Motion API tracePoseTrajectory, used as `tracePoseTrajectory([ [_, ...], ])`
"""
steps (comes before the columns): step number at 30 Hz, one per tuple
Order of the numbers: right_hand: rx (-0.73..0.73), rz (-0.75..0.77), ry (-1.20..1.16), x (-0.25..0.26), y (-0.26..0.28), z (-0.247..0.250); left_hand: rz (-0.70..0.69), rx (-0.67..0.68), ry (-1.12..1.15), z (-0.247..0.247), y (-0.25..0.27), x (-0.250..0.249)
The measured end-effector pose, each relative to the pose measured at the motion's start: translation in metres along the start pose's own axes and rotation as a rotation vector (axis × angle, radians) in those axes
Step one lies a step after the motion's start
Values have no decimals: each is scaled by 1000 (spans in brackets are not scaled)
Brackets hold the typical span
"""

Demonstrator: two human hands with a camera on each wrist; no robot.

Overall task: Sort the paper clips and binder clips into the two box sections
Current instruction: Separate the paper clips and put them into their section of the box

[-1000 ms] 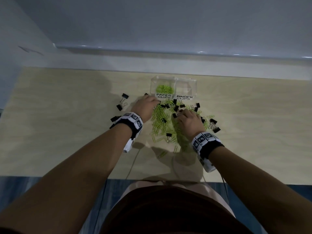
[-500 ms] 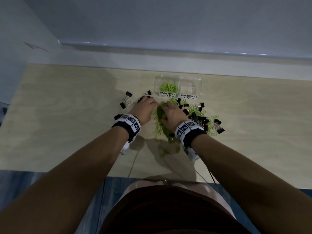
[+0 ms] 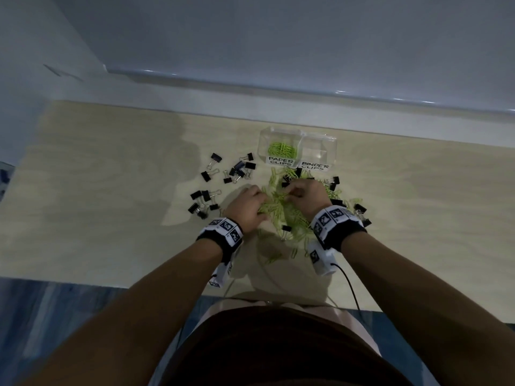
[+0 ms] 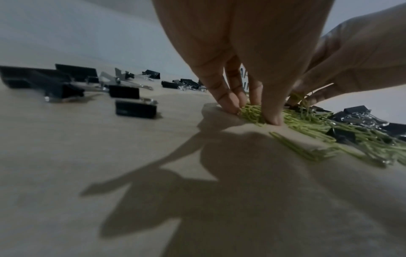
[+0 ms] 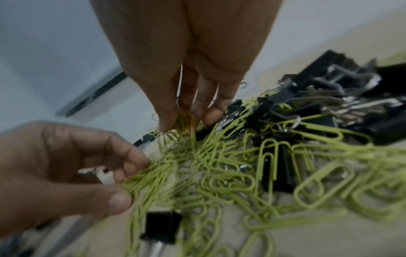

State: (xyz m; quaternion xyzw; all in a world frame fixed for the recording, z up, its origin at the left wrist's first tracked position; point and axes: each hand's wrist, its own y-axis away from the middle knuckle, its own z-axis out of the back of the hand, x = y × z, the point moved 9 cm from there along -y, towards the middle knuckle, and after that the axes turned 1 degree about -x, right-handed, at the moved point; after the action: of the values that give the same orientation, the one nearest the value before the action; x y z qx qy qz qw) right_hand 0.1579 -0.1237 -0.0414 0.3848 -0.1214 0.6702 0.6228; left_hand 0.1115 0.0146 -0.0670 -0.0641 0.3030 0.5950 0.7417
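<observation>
A clear two-section box point(image 3: 320, 140) stands at the far side of the table. Its left section, labelled PAPER CLIPS, holds green paper clips point(image 3: 281, 148). The right section, labelled BINDER CLIPS, looks empty. In front of it lies a pile of green paper clips point(image 3: 289, 215) mixed with black binder clips point(image 5: 279, 167). My left hand point(image 3: 260, 200) pinches a bunch of paper clips point(image 5: 151, 173) at the pile's left edge, fingertips point(image 4: 232, 107) down on the table. My right hand point(image 5: 186, 121) pinches a few paper clips close beside it.
Loose black binder clips point(image 3: 206, 199) are scattered left of the pile, with more behind them point(image 3: 239, 169) and others on the right point(image 3: 359, 208). The wooden table point(image 3: 111, 190) ends at a wall ledge behind the box. Its near edge lies just under my forearms.
My left hand has drawn back from beside the box to the pile's left edge. My right hand has shifted left into the pile, and both now pinch paper clips close together.
</observation>
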Motion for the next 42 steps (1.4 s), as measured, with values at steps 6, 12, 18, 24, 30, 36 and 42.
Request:
tracePoseTrajectory([
  [6, -79, -172, -339, -25, 7, 20, -59, 11, -132, 8, -9, -9],
  [12, -128, -138, -466, 6, -10, 46, -7, 67, -26, 23, -20, 1],
  [18, -234, -47, -464, 58, -65, 76, 68, -128, 383, 91, -46, -12],
  [24, -307, 28, -116, 51, -70, 82, 54, -345, 344, 148, -97, -28],
  [30, -160, 133, 185, 7, -28, 50, 22, -181, 79, 113, -134, -42],
  [36, -7, 126, 329, -10, -15, 20, -119, -220, -12, 83, -90, -54],
  [42, 22, 54, 325, -15, -16, 17, -13, -45, -43, 19, -64, -40],
])
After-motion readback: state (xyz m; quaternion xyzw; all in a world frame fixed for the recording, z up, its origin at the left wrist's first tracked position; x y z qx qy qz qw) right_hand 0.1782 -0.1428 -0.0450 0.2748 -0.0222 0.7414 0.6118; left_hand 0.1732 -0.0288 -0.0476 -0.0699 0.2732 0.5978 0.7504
